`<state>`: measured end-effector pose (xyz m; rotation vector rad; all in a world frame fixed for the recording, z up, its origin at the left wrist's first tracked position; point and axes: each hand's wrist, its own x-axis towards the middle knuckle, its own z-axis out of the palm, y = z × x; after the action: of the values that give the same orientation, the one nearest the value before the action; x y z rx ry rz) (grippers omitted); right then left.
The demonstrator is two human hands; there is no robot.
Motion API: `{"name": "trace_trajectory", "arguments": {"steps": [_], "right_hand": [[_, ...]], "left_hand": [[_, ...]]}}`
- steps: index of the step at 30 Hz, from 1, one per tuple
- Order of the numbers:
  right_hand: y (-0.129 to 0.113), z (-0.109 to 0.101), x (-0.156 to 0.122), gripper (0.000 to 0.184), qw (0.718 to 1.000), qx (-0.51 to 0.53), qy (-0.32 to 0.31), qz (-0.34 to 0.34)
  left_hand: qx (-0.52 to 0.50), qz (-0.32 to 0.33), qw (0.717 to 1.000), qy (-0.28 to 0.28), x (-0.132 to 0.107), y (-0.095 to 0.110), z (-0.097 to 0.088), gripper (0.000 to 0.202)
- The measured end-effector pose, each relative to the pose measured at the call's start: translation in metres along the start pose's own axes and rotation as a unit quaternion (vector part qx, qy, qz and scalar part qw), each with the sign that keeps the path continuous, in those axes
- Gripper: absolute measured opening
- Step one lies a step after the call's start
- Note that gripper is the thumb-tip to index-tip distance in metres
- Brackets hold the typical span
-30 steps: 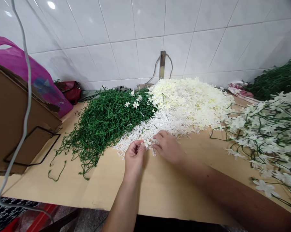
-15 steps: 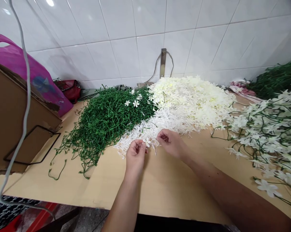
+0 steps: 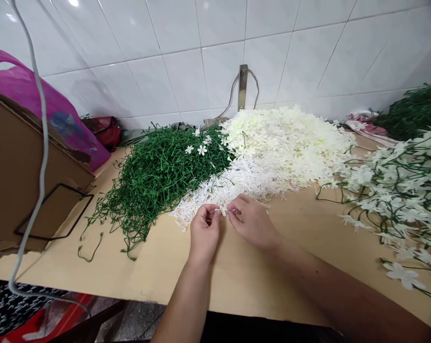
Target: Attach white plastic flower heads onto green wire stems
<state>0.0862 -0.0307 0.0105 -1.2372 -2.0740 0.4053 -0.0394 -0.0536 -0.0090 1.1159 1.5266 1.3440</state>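
Observation:
My left hand pinches a small white artificial flower between thumb and forefinger. Against the flower's right side is my right hand, its fingertips closed on what looks like a thin white strand. Just beyond both hands lies a heap of thin white strands. A pile of green plastic stems spreads out to the left, with a few white flowers on top. Behind the strands rises a large mound of cream-white flower heads.
Flowers on green stems crowd the table's right side. A cardboard box, a pink plastic bag and a grey cable stand at left. One loose stem lies on the table. A tiled wall closes the back.
My right hand has come left and down from the strand heap to the flower, so the fingertips of both hands now meet there. The view has shifted slightly.

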Motion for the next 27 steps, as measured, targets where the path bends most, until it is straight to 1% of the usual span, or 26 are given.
{"name": "trace_trajectory", "arguments": {"steps": [8,14,16,18,20,22,27], "right_hand": [[-0.002,0.005,-0.001,0.011,0.997,-0.075,-0.015,-0.015],[-0.003,0.006,-0.001,0.014,0.997,-0.067,-0.017,-0.016],[-0.002,0.006,0.0,0.013,0.999,-0.038,-0.014,0.001],[0.001,0.005,0.0,0.011,1.0,0.013,-0.01,0.022],[0.004,0.005,0.0,0.01,0.996,0.074,-0.01,0.042],[0.008,0.006,0.0,0.009,0.99,0.124,-0.016,0.058],[0.012,0.007,-0.001,0.008,0.974,0.202,-0.033,0.095]], "left_hand": [[0.049,0.018,0.999,-0.006,-0.002,0.0,0.001,0.013],[0.107,0.039,0.993,-0.018,-0.004,0.001,0.001,0.011],[0.096,0.044,0.994,-0.024,-0.004,0.002,0.001,0.012],[0.053,0.048,0.997,-0.029,-0.004,0.004,0.001,0.014],[-0.009,0.039,0.999,-0.034,-0.004,0.005,0.0,0.015],[-0.046,0.019,0.998,-0.037,-0.003,0.006,0.0,0.015],[-0.044,-0.005,0.999,-0.023,-0.001,0.006,-0.001,0.013]]}}
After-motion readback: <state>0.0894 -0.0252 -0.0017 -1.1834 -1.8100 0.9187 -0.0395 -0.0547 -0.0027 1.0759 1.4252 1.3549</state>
